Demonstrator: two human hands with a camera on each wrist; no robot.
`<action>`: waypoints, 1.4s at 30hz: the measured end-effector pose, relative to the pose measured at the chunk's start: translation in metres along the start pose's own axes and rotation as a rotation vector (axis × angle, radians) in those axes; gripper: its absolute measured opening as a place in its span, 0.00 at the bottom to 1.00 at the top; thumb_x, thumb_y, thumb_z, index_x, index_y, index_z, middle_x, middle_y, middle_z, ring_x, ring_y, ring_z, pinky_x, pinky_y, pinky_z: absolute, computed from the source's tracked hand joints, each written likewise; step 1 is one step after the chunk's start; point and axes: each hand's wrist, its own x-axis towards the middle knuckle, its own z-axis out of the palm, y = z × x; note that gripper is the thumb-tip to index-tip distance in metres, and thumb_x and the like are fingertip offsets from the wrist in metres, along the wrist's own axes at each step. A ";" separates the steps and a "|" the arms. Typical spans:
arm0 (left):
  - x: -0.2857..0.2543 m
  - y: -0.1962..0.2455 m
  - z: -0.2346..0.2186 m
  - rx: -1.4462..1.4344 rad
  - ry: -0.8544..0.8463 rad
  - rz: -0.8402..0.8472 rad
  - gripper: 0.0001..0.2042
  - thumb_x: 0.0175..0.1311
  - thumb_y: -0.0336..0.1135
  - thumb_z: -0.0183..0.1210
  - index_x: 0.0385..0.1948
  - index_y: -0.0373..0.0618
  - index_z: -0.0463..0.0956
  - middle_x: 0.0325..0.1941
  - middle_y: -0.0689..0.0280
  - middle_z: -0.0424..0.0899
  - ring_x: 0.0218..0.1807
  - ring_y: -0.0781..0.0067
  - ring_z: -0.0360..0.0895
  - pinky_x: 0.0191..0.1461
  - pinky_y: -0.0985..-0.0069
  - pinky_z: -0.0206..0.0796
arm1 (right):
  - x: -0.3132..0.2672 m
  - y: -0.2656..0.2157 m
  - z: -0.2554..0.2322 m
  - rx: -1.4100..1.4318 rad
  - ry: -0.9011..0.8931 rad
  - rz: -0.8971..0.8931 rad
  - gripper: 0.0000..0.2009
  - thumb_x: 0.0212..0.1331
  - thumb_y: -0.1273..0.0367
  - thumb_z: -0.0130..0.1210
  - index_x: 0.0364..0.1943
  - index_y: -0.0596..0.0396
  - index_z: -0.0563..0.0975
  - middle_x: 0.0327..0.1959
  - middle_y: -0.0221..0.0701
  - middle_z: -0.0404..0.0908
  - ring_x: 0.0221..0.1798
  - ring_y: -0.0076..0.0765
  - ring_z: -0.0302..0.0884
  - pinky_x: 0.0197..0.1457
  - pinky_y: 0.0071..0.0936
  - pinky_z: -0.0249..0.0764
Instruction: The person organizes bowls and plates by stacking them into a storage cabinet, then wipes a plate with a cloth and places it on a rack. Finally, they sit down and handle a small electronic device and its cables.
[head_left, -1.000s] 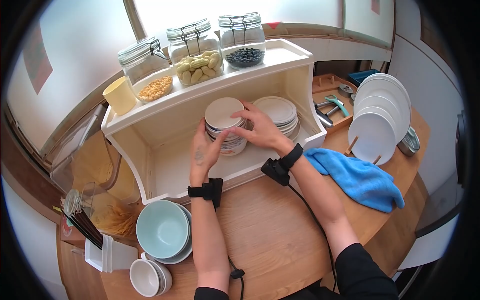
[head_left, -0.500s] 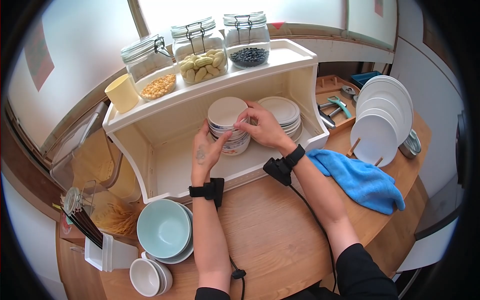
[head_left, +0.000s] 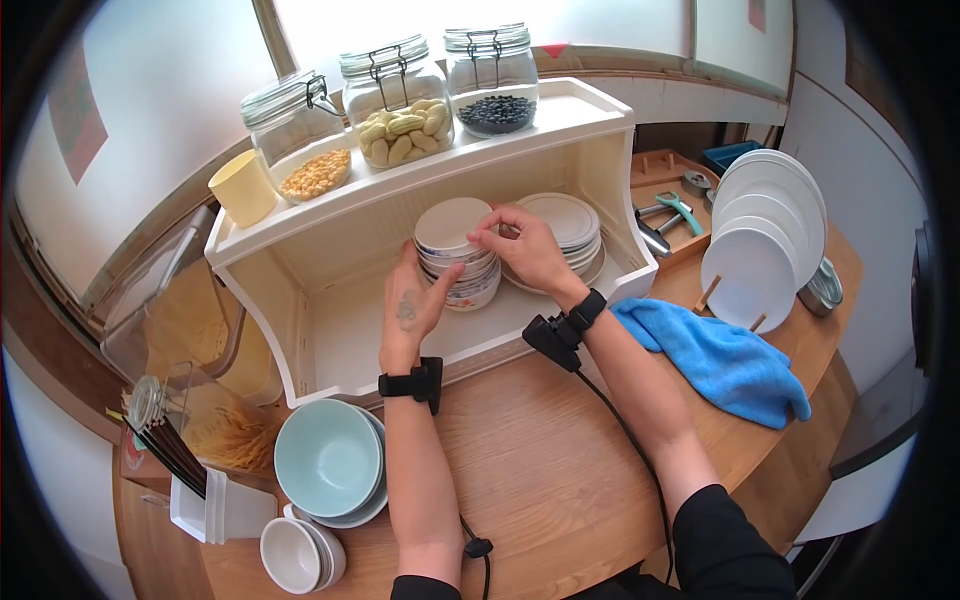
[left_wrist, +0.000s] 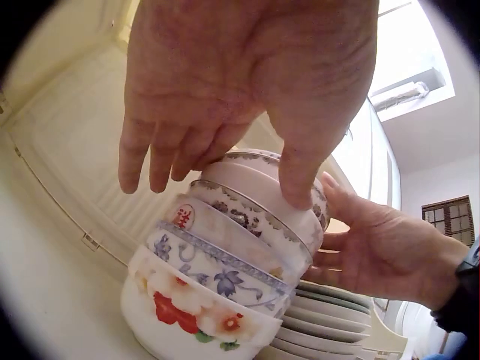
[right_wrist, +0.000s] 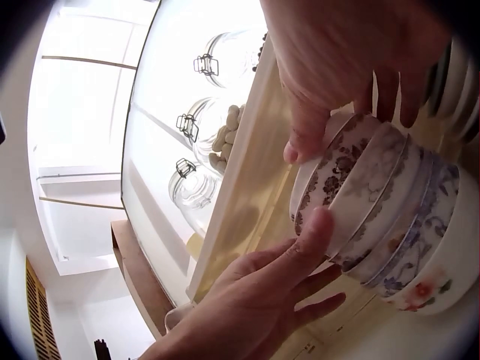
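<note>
Inside the cream shelf stands a stack of patterned bowls (head_left: 468,285), the lowest printed with red flowers. At its left side is my left hand (head_left: 408,300), fingers straight and thumb (left_wrist: 298,176) lying against the bowls. My right hand (head_left: 530,250) has its thumb at the rim of the top bowl (head_left: 453,225) and its fingers on the outer side, pinching that edge. In the right wrist view the right thumb (right_wrist: 306,135) overlaps the rim. A stack of plates (head_left: 560,222) stands just behind the right hand.
Jars of corn (head_left: 315,175), peanuts (head_left: 405,135) and black beans (head_left: 497,113) line the shelf top (head_left: 575,105) with a yellow cup (head_left: 242,188). Blue bowls (head_left: 328,455) and white cups (head_left: 290,555) stand front left. A blue cloth (head_left: 715,360) and racked plates (head_left: 755,265) are right.
My right hand's fingers have drawn in from a wider spread at the top bowl's rim. The left hand stays beside the stack with little movement.
</note>
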 end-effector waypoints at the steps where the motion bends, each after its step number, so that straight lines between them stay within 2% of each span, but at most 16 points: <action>1: 0.000 0.000 -0.001 -0.025 -0.010 0.000 0.26 0.58 0.39 0.69 0.55 0.35 0.73 0.52 0.45 0.84 0.56 0.47 0.82 0.59 0.63 0.71 | 0.000 -0.001 0.000 0.001 -0.001 -0.004 0.13 0.55 0.61 0.71 0.35 0.55 0.84 0.46 0.37 0.80 0.41 0.28 0.75 0.46 0.26 0.74; 3: 0.001 -0.001 -0.001 -0.019 -0.003 0.013 0.25 0.59 0.38 0.69 0.55 0.35 0.73 0.52 0.45 0.84 0.56 0.47 0.82 0.58 0.63 0.71 | -0.001 -0.005 0.003 -0.206 0.107 -0.201 0.13 0.53 0.60 0.72 0.34 0.55 0.84 0.42 0.34 0.80 0.34 0.24 0.72 0.40 0.24 0.73; 11: 0.002 -0.009 0.003 -0.085 -0.018 0.016 0.26 0.60 0.38 0.68 0.58 0.35 0.72 0.54 0.47 0.84 0.58 0.50 0.81 0.61 0.64 0.69 | 0.000 -0.001 0.002 -0.176 0.132 -0.196 0.15 0.50 0.59 0.74 0.32 0.54 0.84 0.41 0.33 0.79 0.35 0.26 0.72 0.41 0.25 0.74; 13: 0.003 -0.008 0.001 -0.123 -0.075 -0.047 0.30 0.64 0.42 0.67 0.65 0.36 0.70 0.59 0.50 0.82 0.65 0.58 0.76 0.68 0.67 0.64 | 0.000 0.002 0.002 -0.173 0.130 -0.222 0.15 0.50 0.58 0.74 0.32 0.54 0.84 0.41 0.34 0.79 0.35 0.27 0.73 0.42 0.26 0.74; 16: 0.003 -0.010 0.002 -0.125 -0.071 -0.041 0.30 0.64 0.41 0.67 0.65 0.36 0.70 0.59 0.51 0.83 0.64 0.60 0.77 0.68 0.67 0.64 | -0.001 0.002 0.002 -0.246 0.139 -0.265 0.16 0.50 0.58 0.75 0.31 0.54 0.84 0.42 0.36 0.80 0.35 0.29 0.74 0.42 0.27 0.75; 17: 0.003 -0.012 0.003 -0.125 -0.071 -0.041 0.30 0.64 0.41 0.67 0.65 0.36 0.70 0.59 0.51 0.83 0.64 0.60 0.77 0.68 0.67 0.64 | -0.001 0.003 0.003 -0.253 0.149 -0.275 0.16 0.49 0.57 0.75 0.31 0.54 0.84 0.43 0.37 0.80 0.36 0.30 0.74 0.43 0.27 0.75; 19: 0.004 -0.018 0.003 -0.097 -0.054 -0.014 0.28 0.61 0.39 0.67 0.60 0.35 0.71 0.55 0.47 0.84 0.60 0.51 0.81 0.63 0.64 0.68 | 0.000 0.004 0.004 -0.259 0.158 -0.285 0.16 0.49 0.57 0.75 0.31 0.55 0.84 0.44 0.39 0.81 0.36 0.31 0.75 0.44 0.28 0.75; 24: 0.003 -0.006 0.002 -0.071 -0.065 -0.062 0.28 0.61 0.40 0.67 0.60 0.35 0.71 0.54 0.47 0.84 0.58 0.51 0.82 0.62 0.64 0.70 | -0.002 0.000 0.004 -0.318 0.181 -0.304 0.18 0.49 0.56 0.74 0.31 0.56 0.84 0.44 0.44 0.82 0.41 0.40 0.79 0.48 0.33 0.76; 28: 0.003 -0.001 0.003 -0.101 -0.035 -0.046 0.28 0.61 0.40 0.67 0.60 0.35 0.71 0.54 0.46 0.84 0.58 0.51 0.82 0.61 0.65 0.70 | -0.002 0.001 0.006 -0.303 0.211 -0.329 0.17 0.49 0.57 0.74 0.31 0.57 0.84 0.43 0.44 0.82 0.44 0.44 0.80 0.50 0.35 0.76; 34: 0.004 -0.016 0.008 -0.159 -0.049 -0.034 0.29 0.61 0.40 0.68 0.60 0.34 0.70 0.55 0.46 0.83 0.59 0.52 0.81 0.62 0.66 0.70 | -0.006 -0.005 0.007 -0.325 0.216 -0.204 0.17 0.49 0.56 0.74 0.30 0.56 0.84 0.38 0.43 0.83 0.42 0.43 0.81 0.48 0.34 0.76; 36: 0.003 -0.013 0.006 -0.166 -0.060 -0.043 0.29 0.60 0.39 0.69 0.61 0.34 0.70 0.55 0.46 0.84 0.59 0.52 0.81 0.62 0.66 0.70 | -0.005 -0.006 0.008 -0.341 0.225 -0.223 0.15 0.53 0.60 0.72 0.30 0.58 0.83 0.34 0.30 0.82 0.37 0.27 0.73 0.43 0.25 0.70; 37: 0.003 -0.012 0.005 -0.173 -0.067 -0.052 0.29 0.59 0.38 0.69 0.61 0.34 0.70 0.55 0.47 0.84 0.59 0.52 0.81 0.62 0.66 0.69 | -0.005 -0.007 0.006 -0.341 0.226 -0.222 0.15 0.53 0.60 0.72 0.30 0.58 0.83 0.34 0.30 0.82 0.37 0.27 0.73 0.43 0.25 0.70; 39: 0.004 -0.014 0.003 -0.134 -0.076 -0.043 0.30 0.59 0.36 0.70 0.61 0.34 0.70 0.55 0.47 0.83 0.60 0.53 0.81 0.62 0.66 0.69 | -0.005 -0.018 0.002 -0.370 0.127 -0.035 0.17 0.55 0.61 0.71 0.40 0.61 0.82 0.40 0.34 0.84 0.44 0.30 0.78 0.49 0.25 0.73; 40: 0.003 -0.016 0.003 -0.094 -0.086 -0.036 0.30 0.58 0.35 0.70 0.61 0.34 0.70 0.55 0.47 0.83 0.60 0.53 0.81 0.63 0.66 0.69 | -0.003 -0.016 -0.001 -0.369 0.129 -0.032 0.17 0.55 0.61 0.71 0.40 0.61 0.82 0.40 0.34 0.84 0.44 0.30 0.78 0.49 0.25 0.73; 42: 0.003 -0.018 0.002 -0.084 -0.089 -0.025 0.30 0.57 0.34 0.70 0.61 0.34 0.70 0.56 0.47 0.83 0.60 0.54 0.81 0.63 0.66 0.69 | 0.000 -0.006 -0.008 -0.040 0.074 -0.046 0.30 0.54 0.60 0.71 0.57 0.63 0.75 0.51 0.42 0.83 0.56 0.37 0.80 0.60 0.30 0.74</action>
